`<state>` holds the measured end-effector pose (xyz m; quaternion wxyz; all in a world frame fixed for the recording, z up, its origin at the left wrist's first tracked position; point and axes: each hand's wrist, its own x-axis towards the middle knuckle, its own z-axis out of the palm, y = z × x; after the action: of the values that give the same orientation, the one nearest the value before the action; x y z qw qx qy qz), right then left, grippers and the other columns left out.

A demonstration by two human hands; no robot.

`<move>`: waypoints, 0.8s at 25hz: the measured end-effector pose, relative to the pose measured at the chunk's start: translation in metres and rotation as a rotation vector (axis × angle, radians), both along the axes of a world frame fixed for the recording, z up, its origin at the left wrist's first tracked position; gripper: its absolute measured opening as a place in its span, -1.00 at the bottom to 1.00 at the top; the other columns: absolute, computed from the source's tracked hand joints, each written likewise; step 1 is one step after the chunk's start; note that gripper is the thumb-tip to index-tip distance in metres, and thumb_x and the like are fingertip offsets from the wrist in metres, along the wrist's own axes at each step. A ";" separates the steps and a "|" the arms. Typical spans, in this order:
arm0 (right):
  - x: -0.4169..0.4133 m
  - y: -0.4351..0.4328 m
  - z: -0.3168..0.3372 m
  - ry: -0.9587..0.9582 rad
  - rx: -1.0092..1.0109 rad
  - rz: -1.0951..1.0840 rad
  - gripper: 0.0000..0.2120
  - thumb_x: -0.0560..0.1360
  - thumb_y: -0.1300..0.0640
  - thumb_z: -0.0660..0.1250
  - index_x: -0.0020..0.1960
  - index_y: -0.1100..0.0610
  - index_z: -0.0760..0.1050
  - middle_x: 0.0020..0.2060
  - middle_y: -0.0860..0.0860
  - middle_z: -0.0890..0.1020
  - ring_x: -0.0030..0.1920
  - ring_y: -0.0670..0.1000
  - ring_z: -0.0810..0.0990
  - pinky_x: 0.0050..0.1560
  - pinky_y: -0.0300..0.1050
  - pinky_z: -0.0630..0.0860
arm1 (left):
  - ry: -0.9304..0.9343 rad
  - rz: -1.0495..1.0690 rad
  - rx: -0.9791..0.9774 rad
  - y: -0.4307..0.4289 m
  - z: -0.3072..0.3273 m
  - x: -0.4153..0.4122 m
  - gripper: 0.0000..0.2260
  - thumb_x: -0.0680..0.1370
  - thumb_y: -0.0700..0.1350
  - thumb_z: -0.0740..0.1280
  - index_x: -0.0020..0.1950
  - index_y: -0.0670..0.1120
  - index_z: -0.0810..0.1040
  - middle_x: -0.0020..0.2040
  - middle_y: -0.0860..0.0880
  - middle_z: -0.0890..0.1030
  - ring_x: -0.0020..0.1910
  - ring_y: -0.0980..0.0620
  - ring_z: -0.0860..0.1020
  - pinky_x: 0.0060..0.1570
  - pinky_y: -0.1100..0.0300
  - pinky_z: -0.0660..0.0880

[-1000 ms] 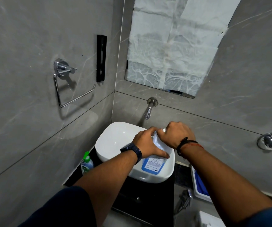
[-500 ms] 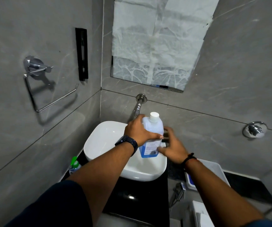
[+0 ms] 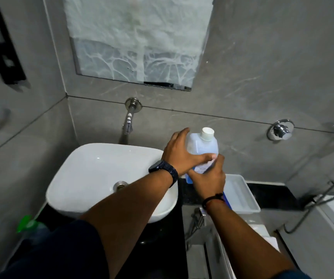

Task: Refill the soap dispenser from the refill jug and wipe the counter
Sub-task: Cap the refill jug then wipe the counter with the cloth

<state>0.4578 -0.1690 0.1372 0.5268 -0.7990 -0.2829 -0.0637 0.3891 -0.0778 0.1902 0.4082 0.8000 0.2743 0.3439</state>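
The refill jug is translucent white with a white cap and a little blue liquid at its base. It stands upright just right of the basin, over the black counter. My left hand grips its left side. My right hand wraps the lower front over the label. The soap dispenser, a small bottle with a green pump, sits blurred at the lower left beside the basin.
A white basin sits on the black counter under a wall spout. A white tray holding something blue lies right of the jug. A chrome valve is on the right wall. Chrome hose fittings hang below.
The jug has gone from tilted over the basin to upright and moved right, off the basin edge. My right hand left the cap and now holds the jug's lower front.
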 end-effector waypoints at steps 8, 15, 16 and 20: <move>0.253 -0.043 -0.106 0.139 -0.035 -0.188 -0.38 0.16 0.05 0.59 0.09 0.06 0.32 -0.08 0.04 0.58 -0.14 0.12 0.56 -0.18 -0.10 0.45 | 0.300 -0.046 0.166 0.003 -0.174 0.180 -0.33 0.32 0.29 0.36 0.33 -0.02 0.38 0.31 -0.06 0.45 0.27 -0.06 0.43 0.26 0.03 0.42; 0.394 -0.043 -0.238 0.267 -0.100 -0.253 -0.32 0.14 0.15 0.62 0.11 0.15 0.30 0.04 0.20 0.57 -0.01 0.22 0.57 -0.10 -0.09 0.44 | 0.609 -0.137 0.228 0.012 -0.313 0.284 -0.19 0.23 0.47 0.19 0.39 0.10 0.23 0.38 0.04 0.34 0.34 -0.01 0.32 0.23 0.06 0.39; 0.404 -0.043 -0.253 0.262 -0.109 -0.248 -0.32 0.12 0.16 0.62 0.08 0.16 0.30 0.03 0.19 0.56 0.00 0.21 0.56 -0.09 -0.09 0.44 | 0.642 -0.145 0.248 0.016 -0.324 0.291 -0.16 0.23 0.49 0.16 0.40 0.09 0.21 0.41 0.03 0.30 0.37 -0.02 0.29 0.24 0.05 0.38; 0.439 -0.034 -0.309 0.255 -0.143 -0.238 -0.34 0.13 0.17 0.64 0.07 0.17 0.31 0.04 0.21 0.56 0.03 0.22 0.56 -0.03 -0.08 0.48 | 0.749 -0.135 0.279 0.033 -0.366 0.320 -0.05 0.23 0.51 0.12 0.48 0.01 0.09 0.54 -0.01 0.07 0.48 -0.07 0.11 0.41 0.00 0.16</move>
<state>0.8965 -0.2033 -0.1719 0.4890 -0.8638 -0.1211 -0.0035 0.7093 -0.0444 -0.1756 0.1891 0.9339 0.3014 0.0351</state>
